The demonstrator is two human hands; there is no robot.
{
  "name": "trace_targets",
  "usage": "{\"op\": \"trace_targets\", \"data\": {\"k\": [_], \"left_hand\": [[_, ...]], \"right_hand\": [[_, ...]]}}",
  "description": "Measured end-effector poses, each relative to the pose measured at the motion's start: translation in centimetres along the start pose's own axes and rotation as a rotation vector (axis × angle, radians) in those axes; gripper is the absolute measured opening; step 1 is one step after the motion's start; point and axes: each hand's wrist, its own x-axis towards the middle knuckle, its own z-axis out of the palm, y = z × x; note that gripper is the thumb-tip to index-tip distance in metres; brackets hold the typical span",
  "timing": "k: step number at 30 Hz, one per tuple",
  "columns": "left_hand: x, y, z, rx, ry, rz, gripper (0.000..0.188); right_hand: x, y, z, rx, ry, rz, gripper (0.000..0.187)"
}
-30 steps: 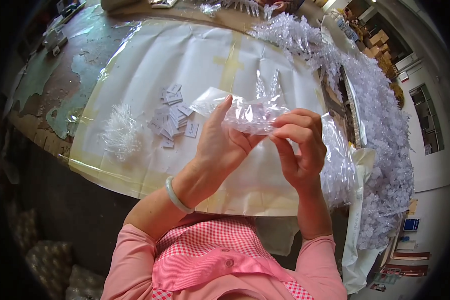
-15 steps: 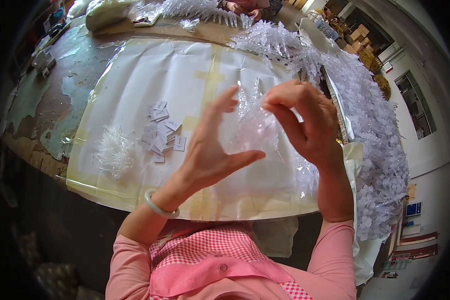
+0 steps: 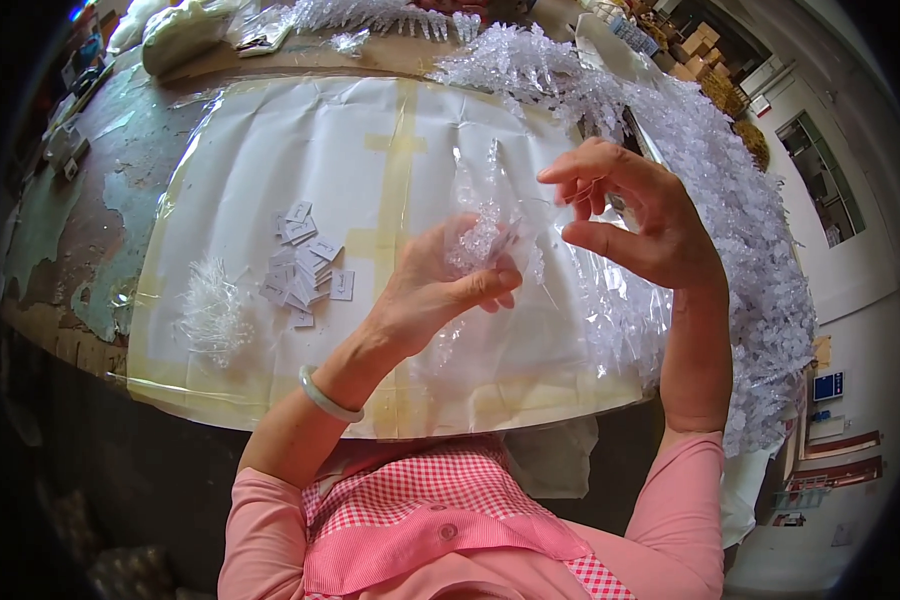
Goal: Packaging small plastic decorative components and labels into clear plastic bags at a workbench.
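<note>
My left hand (image 3: 435, 285) is wrapped round a bunch of clear, glittery plastic sprigs (image 3: 478, 235), held just over the white sheet right of its middle. Thin clear film seems to surround the bunch, but I cannot tell whether it is a bag. To the right, my right hand (image 3: 635, 215) is raised with thumb and fingers apart and nothing visible between them. Left of my left hand lie a loose heap of small white printed cards (image 3: 305, 268) and a tangled bundle of fine white ties (image 3: 215, 310).
A white sheet (image 3: 280, 130) with yellowed tape covers the table. Clear plastic sprays (image 3: 720, 270) are piled along the right side and at the far edge. Stuffed bags (image 3: 190, 38) lie at the far left, beside peeling tabletop paint (image 3: 135, 230). Cartons (image 3: 698, 45) stand beyond.
My left hand, open before, has closed round the clear sprigs. My right hand has released its pinch on them and moved right, its fingers spreading. The view has shifted slightly.
</note>
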Motion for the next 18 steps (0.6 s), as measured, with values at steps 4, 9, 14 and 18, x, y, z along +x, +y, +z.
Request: {"op": "trace_targets", "data": {"k": [4,9,14,18], "left_hand": [[0.1,-0.3,0.5,0.063,-0.051,-0.041,0.047],[0.2,-0.1,1.3,0.071,-0.088,0.035,0.068],[0.2,-1.0,1.0,0.075,-0.083,-0.001,0.060],[0.3,-2.2,1.0,0.203,-0.062,0.059,0.049]], "right_hand": [[-0.4,0.3,-0.2,-0.006,0.037,0.040,0.020],[-0.6,-1.7,0.2,-0.059,0.138,-0.044,0.008],[-0.8,-2.3,-0.2,-0.161,0.074,-0.080,0.012],[-1.2,-2.2,0.0,-0.235,0.021,-0.101,0.018]]}}
